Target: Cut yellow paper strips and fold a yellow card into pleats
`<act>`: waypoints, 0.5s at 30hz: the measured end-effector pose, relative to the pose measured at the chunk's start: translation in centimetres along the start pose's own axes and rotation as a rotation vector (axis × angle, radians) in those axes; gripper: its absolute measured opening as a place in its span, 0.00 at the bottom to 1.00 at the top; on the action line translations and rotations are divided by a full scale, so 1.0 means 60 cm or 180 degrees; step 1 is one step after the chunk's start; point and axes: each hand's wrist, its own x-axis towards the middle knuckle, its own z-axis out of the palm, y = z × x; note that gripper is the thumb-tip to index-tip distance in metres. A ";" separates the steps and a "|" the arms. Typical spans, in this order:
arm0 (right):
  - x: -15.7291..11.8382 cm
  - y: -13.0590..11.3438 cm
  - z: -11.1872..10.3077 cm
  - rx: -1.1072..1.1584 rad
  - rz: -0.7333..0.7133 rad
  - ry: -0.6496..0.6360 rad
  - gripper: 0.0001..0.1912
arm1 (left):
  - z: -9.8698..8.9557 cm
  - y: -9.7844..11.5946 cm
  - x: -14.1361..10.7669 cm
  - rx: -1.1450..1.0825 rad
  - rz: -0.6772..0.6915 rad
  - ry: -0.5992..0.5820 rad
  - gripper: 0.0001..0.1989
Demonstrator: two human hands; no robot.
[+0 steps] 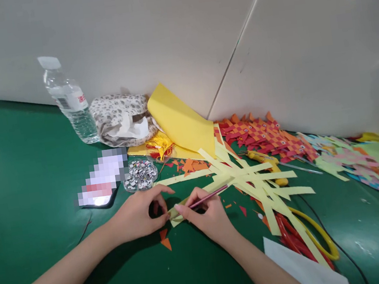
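Observation:
My left hand (139, 216) pinches the near end of a pale yellow paper strip (175, 213) between thumb and a bent finger, its index finger stretched out above. Close on the right, my right hand (206, 216) grips a slim, dark pink pencil (211, 195), which slants up to the right. The right fingertips rest at the same strip, and the pencil's lower end is hidden by them. Beyond the hands, several pale yellow strips (253, 178) lie crossed in a loose heap. Small orange paper scraps (166, 243) lie just below the left hand.
Behind stand a water bottle (71, 104), a patterned tissue pouch (121, 118) and a yellow sheet (181, 119). A phone (101, 179) and googly eyes (140, 174) lie left. To the right are woven red-orange paper fish (265, 134), a yellow-handled tool (269, 164) and red-handled scissors (288, 233).

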 end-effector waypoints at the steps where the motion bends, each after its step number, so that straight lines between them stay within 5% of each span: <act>1: 0.000 0.001 0.000 -0.0014 0.0032 -0.0006 0.14 | 0.000 -0.001 0.000 0.0014 0.0001 -0.0013 0.20; 15: 0.004 0.005 -0.001 0.0040 0.0325 -0.0150 0.16 | 0.000 -0.004 0.002 -0.0079 -0.0014 -0.0093 0.20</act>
